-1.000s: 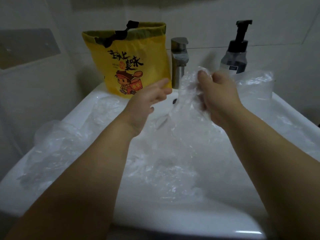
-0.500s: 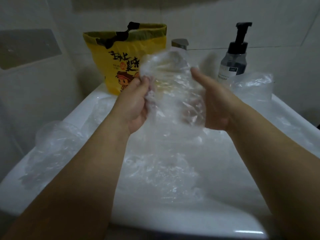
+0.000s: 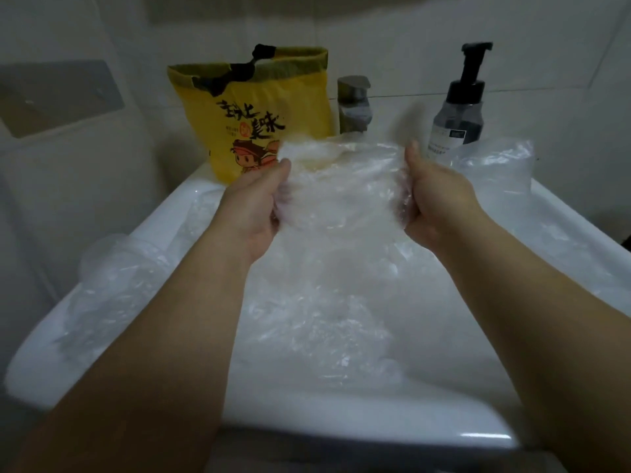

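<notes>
Clear crinkled plastic bag [image 3: 341,186] at centre frame, held up over the sink [image 3: 375,428] and stretched wide between both hands. It is see-through, wrinkled and motion-blurred along its top edge. Left hand [image 3: 256,203] grips the bag's left edge with fingers curled in and thumb on top. Right hand [image 3: 433,196] grips the right edge the same way, thumb up.

Versus half a second ago, the hands are further apart and lower. The bag is spread flat rather than bunched high, and the faucet [image 3: 353,104] shows again.

Fingertips of both hands are hidden behind the plastic. The bag's lower edge blends into the loose plastic in the basin [image 3: 324,329], so I can't tell where it ends. The bag covers the lower part of the yellow bag [image 3: 252,110].
</notes>
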Motion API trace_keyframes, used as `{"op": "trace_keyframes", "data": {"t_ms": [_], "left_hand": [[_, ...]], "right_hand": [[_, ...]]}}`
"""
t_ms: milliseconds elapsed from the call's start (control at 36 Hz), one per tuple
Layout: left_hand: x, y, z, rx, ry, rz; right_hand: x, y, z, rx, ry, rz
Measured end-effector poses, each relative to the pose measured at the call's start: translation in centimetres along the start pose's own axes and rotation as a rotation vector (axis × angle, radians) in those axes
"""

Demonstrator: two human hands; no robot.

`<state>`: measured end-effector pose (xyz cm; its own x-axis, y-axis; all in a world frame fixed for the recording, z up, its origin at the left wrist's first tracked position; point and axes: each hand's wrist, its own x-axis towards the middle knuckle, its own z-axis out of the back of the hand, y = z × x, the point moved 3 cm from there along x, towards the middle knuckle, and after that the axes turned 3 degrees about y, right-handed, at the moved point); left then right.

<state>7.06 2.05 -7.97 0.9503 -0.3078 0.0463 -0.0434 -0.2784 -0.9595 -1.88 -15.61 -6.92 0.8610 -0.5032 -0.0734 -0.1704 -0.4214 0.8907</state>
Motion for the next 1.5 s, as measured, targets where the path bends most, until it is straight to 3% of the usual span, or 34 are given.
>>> {"op": "trace_keyframes", "data": {"t_ms": [139,333,472,556,639,750,833,944,1028,1111,1361,1444,1500], "left_hand": [[-0.8,-0.1,0.7,0.111,-0.136,-0.121],[-2.7,-0.7,0.4,0.107,0.014,-0.091],[-3.3,-0.4,1.1,0.135,0.027,-0.040],[-3.1,-0.3,1.1,0.240,0.130,-0.063],[-2.8,-0.1,1.8,0.419,0.113,-0.098],[-2.6,0.1,2.5,0.735,0.003,-0.212],[-2.4,0.0,2.8,0.681,-0.055,-0.223],[-2.2,-0.7,2.7,0.425,-0.030,-0.156],[-2.1,-0.8,2.1,0.128,0.012,-0.074],[-2.3,-1.0,1.6,0.013,0.014,-0.075],[-2.3,-1.1,1.5,0.292,-0.108,-0.245],[-2.3,-0.8,1.3,0.268,-0.068,-0.237],[-2.2,-0.7,1.4,0.352,-0.093,-0.281]], "right_hand": [[-1.2,0.4,-0.1,-0.038,0.252,-0.016],[-2.5,0.9,-0.4,-0.034,0.243,0.020],[-2.3,0.5,-0.7,-0.138,0.477,-0.050],[-2.0,-0.1,-0.2,-0.359,0.408,-0.037],[-1.3,0.1,0.6,-0.709,0.264,0.140],[-1.0,0.6,0.9,-0.809,0.216,0.231],[-0.9,0.2,0.7,-0.868,0.217,0.170],[-0.8,0.0,0.8,-0.764,0.217,0.109],[-0.6,0.3,0.7,-0.463,0.179,0.107],[-0.7,0.5,0.0,-0.186,0.215,0.120],[-1.0,0.7,-0.1,-0.378,0.019,0.335],[-0.9,0.5,0.0,-0.382,-0.007,0.309],[-1.0,0.3,-0.1,-0.262,0.061,0.195]]}}
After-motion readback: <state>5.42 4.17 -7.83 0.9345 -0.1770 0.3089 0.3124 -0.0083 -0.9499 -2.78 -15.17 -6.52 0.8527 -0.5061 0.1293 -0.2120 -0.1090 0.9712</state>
